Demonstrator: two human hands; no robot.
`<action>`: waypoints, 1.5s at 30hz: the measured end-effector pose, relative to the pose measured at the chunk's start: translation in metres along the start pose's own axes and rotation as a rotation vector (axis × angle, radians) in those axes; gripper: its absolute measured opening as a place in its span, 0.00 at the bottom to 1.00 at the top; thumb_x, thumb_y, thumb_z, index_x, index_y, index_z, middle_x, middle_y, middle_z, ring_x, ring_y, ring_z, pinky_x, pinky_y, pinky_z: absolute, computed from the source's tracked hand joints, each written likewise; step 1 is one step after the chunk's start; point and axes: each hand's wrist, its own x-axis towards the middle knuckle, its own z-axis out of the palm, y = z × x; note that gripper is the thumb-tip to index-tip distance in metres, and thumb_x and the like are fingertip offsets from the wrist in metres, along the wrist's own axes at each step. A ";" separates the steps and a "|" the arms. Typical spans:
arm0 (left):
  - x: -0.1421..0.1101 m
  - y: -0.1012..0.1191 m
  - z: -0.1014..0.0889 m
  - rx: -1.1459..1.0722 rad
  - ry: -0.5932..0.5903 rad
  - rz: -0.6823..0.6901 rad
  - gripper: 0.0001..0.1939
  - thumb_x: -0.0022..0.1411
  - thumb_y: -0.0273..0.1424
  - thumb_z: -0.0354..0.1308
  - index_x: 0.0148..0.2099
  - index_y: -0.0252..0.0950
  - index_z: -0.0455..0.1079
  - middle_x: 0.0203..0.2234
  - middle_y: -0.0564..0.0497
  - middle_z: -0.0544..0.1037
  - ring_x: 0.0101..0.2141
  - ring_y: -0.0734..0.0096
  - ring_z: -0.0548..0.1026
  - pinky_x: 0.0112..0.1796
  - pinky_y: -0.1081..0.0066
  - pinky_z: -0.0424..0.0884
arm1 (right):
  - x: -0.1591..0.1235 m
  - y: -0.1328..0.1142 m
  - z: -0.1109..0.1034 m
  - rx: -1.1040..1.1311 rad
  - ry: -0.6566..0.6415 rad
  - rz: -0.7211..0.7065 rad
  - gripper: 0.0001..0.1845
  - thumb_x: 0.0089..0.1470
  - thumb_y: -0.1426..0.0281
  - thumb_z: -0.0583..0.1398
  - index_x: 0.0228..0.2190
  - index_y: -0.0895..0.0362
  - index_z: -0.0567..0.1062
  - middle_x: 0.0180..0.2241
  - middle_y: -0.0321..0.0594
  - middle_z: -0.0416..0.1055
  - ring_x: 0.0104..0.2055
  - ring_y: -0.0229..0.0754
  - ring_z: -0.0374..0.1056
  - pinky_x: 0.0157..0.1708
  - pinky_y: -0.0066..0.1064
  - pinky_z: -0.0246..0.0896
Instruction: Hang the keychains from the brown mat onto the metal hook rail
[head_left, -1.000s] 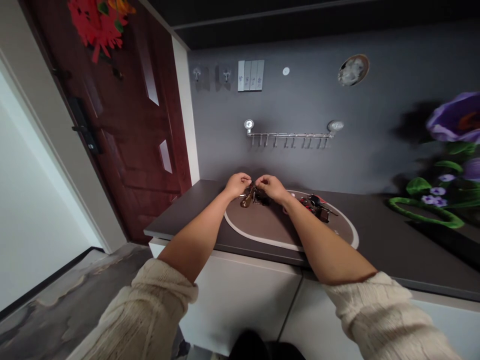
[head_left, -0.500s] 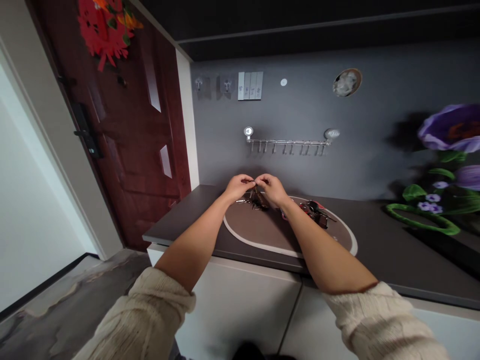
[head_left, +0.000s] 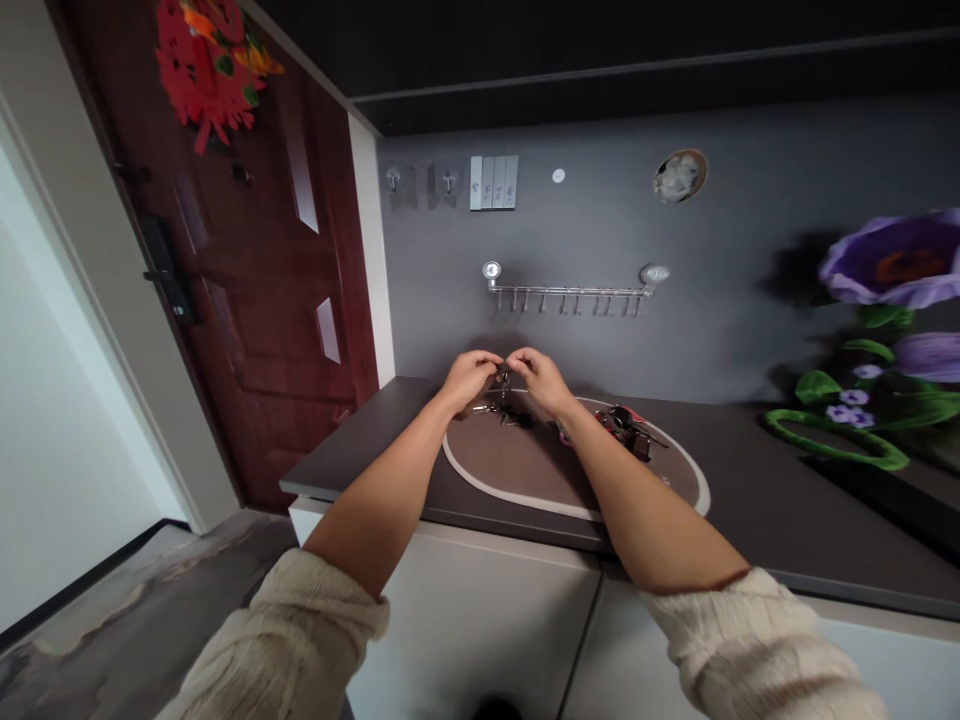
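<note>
My left hand and my right hand meet almost fingertip to fingertip over an oval brown mat, both pinched closed. A small bunch of keys hangs at the fingertips between them, its metal parts dangling down. Fingers partly hide the top of it, so the exact grip of each hand is hard to see. Right below lie dark keys on the mat, and a shiny metal piece is beside them, under my left hand. Past my right forearm rests a pile of keys with black and red parts.
A clear rail with several hooks is fixed to the grey wall behind my hands. Labelled strips and two small hooks are higher up. Purple artificial flowers stand at right. A dark red door is at left.
My fingertips have drawn slightly apart, and the hanging bunch now shows between them. The view has tilted up slightly, so the wall sits lower in the picture.
</note>
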 end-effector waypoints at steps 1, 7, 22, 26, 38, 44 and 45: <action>0.000 0.000 -0.001 0.015 0.001 0.005 0.10 0.44 0.22 0.51 0.31 0.32 0.70 0.22 0.52 0.72 0.23 0.78 0.66 0.28 0.75 0.62 | 0.000 0.000 0.000 0.008 0.001 0.000 0.09 0.46 0.66 0.53 0.25 0.58 0.68 0.26 0.36 0.65 0.31 0.36 0.60 0.34 0.29 0.53; 0.000 0.000 -0.003 -0.003 -0.040 0.030 0.09 0.43 0.24 0.53 0.30 0.33 0.72 0.23 0.52 0.74 0.24 0.77 0.67 0.31 0.74 0.62 | -0.001 0.000 -0.001 0.098 0.038 0.024 0.09 0.46 0.65 0.53 0.26 0.59 0.67 0.27 0.36 0.65 0.31 0.35 0.59 0.36 0.29 0.53; -0.006 0.001 -0.004 -0.447 -0.378 -0.212 0.08 0.47 0.27 0.57 0.33 0.32 0.70 0.27 0.49 0.74 0.27 0.76 0.70 0.33 0.73 0.64 | -0.006 -0.005 -0.003 0.441 -0.068 0.080 0.12 0.43 0.60 0.57 0.24 0.56 0.66 0.24 0.32 0.62 0.26 0.32 0.58 0.32 0.27 0.55; -0.008 0.003 -0.004 -0.486 -0.487 -0.293 0.07 0.49 0.26 0.53 0.32 0.31 0.70 0.26 0.46 0.74 0.28 0.73 0.71 0.34 0.71 0.64 | -0.008 -0.006 -0.003 0.474 -0.124 0.167 0.14 0.43 0.57 0.57 0.26 0.55 0.64 0.20 0.30 0.60 0.21 0.32 0.56 0.26 0.27 0.55; -0.004 -0.004 0.001 -0.488 -0.257 -0.248 0.03 0.43 0.24 0.58 0.25 0.30 0.68 0.18 0.52 0.70 0.21 0.80 0.67 0.29 0.74 0.62 | -0.003 0.000 0.000 0.434 0.014 0.109 0.13 0.41 0.60 0.59 0.29 0.56 0.70 0.31 0.34 0.67 0.34 0.33 0.62 0.40 0.28 0.54; 0.002 -0.010 0.003 -0.321 0.006 -0.069 0.11 0.43 0.32 0.60 0.29 0.30 0.68 0.22 0.52 0.73 0.24 0.78 0.68 0.33 0.72 0.63 | -0.004 0.002 0.001 0.421 0.075 0.188 0.15 0.40 0.59 0.59 0.29 0.57 0.72 0.30 0.36 0.70 0.34 0.34 0.63 0.41 0.30 0.54; 0.002 -0.010 0.003 -0.282 0.038 -0.038 0.11 0.44 0.33 0.60 0.29 0.31 0.68 0.22 0.52 0.73 0.24 0.78 0.68 0.33 0.72 0.63 | -0.004 0.003 0.001 0.424 0.064 0.196 0.15 0.39 0.59 0.60 0.28 0.58 0.72 0.30 0.36 0.70 0.33 0.34 0.63 0.41 0.30 0.54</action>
